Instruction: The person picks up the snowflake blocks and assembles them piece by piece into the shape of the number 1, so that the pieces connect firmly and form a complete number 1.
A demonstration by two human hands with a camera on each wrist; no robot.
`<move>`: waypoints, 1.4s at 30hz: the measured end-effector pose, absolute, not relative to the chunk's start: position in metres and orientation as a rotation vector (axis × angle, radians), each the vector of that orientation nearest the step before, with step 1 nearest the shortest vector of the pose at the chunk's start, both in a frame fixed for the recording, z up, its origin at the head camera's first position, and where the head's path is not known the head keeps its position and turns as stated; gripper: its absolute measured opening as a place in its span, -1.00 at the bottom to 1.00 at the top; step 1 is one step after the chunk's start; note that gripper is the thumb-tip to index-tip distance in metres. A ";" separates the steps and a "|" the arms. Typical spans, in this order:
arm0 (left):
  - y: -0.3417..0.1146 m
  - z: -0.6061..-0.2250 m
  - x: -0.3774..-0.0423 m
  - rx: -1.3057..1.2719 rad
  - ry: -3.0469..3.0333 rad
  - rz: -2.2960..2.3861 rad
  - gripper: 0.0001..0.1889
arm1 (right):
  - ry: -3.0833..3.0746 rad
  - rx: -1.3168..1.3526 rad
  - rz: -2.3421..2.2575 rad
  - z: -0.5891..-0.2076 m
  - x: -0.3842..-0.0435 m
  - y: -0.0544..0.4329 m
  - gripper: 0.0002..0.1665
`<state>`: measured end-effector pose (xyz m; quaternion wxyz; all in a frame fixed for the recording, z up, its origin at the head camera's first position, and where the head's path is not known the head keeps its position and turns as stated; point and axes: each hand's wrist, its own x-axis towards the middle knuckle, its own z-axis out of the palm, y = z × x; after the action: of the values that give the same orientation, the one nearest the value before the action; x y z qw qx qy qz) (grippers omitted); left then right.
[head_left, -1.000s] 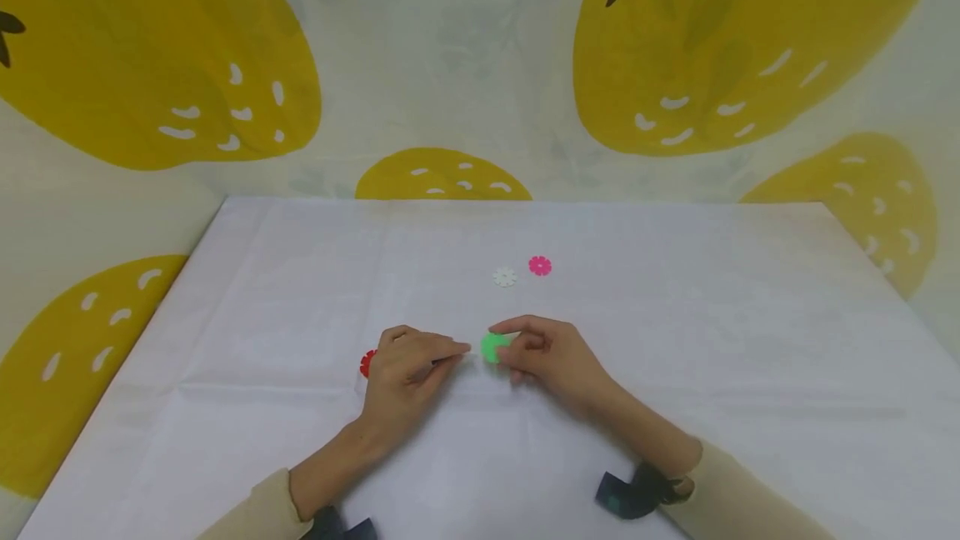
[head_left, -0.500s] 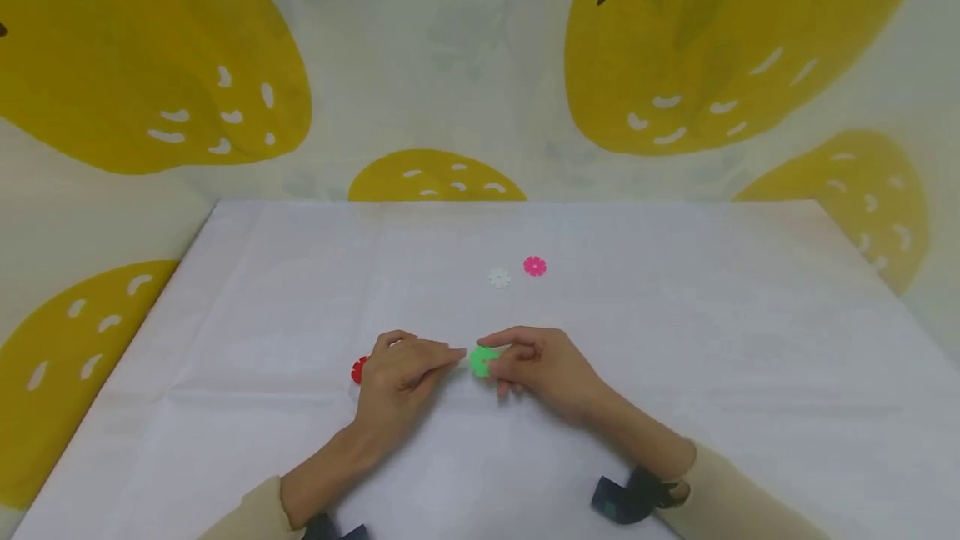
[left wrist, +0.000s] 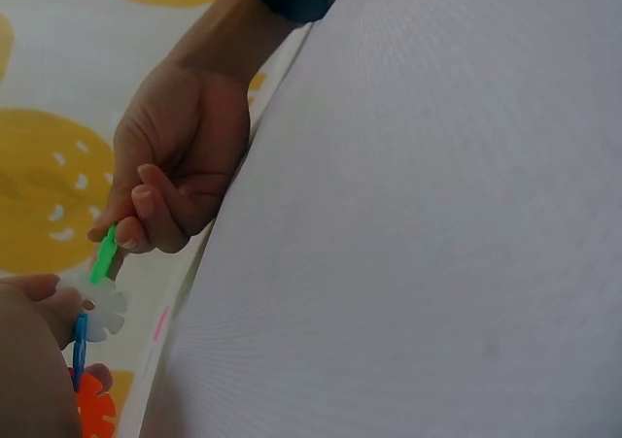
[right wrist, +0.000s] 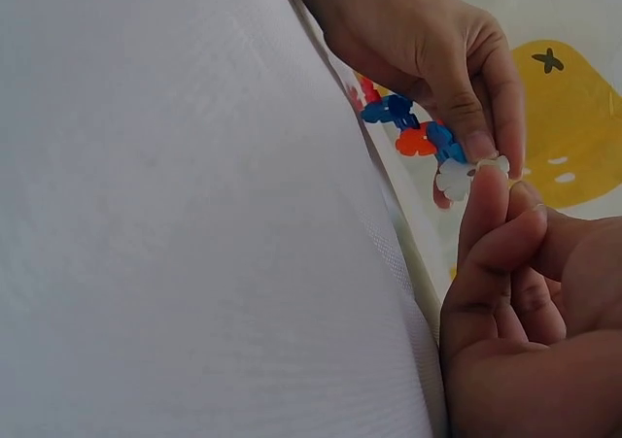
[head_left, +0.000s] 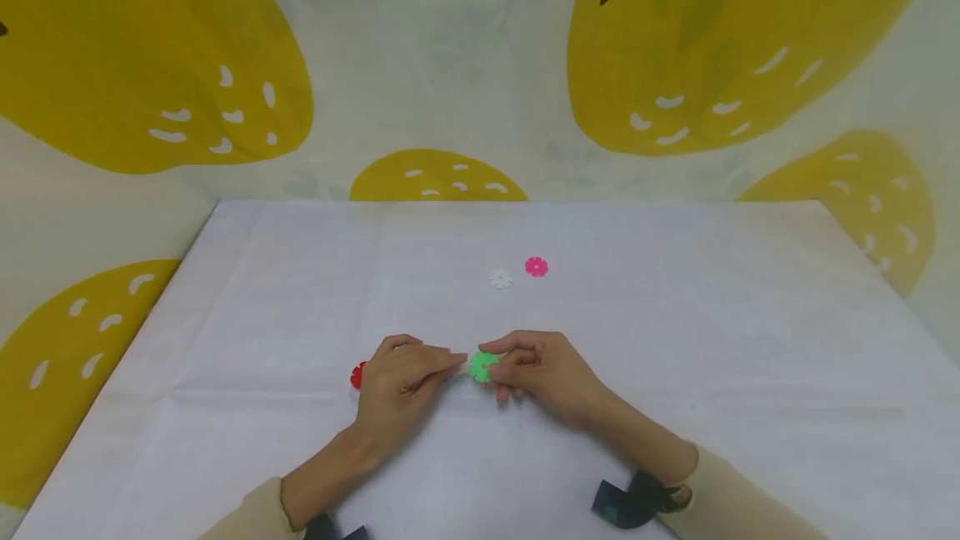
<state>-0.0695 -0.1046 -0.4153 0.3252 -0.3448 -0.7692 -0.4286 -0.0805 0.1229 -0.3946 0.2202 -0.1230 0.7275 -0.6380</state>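
Note:
My left hand pinches the white disc at the end of a chain of notched plastic interlocking discs. Blue, orange and red discs show along that chain; the hand hides much of it in the head view. Between the thumb and fingers of my right hand is a green notched disc. Its edge meets the white disc, the two standing at an angle to each other. How deep their slots sit in one another I cannot tell.
Farther back on the white-covered table lie a loose white notched disc and a pink one, side by side and apart. A cloth with yellow fruit prints hangs behind the table.
My right hand has brought the green disc left and slightly down, closing the gap to the white disc at my left fingertips. My left hand keeps its hold; the loose discs stay put.

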 end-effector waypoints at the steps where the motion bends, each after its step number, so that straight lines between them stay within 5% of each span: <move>1: -0.104 -0.415 -0.069 -0.903 -2.013 -1.123 -0.69 | 2.007 -0.341 -1.768 -0.395 -0.080 0.123 -0.62; 27: -0.099 -0.409 -0.063 -0.874 -1.996 -1.136 -0.72 | 1.896 -0.431 -1.845 -0.396 -0.075 0.117 -0.65; 34: -0.099 -0.409 -0.064 -0.861 -1.999 -1.102 -0.91 | 1.927 -0.474 -1.845 -0.397 -0.076 0.118 -0.65; 42: -0.099 -0.411 -0.065 -0.853 -2.010 -1.108 -0.83 | 1.960 -0.443 -1.813 -0.396 -0.077 0.118 -0.66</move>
<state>-0.0651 -0.0995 -0.4109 0.3400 -0.3275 -0.7721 -0.4255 -0.0769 0.1179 -0.3960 0.2161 -0.1598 0.7071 -0.6541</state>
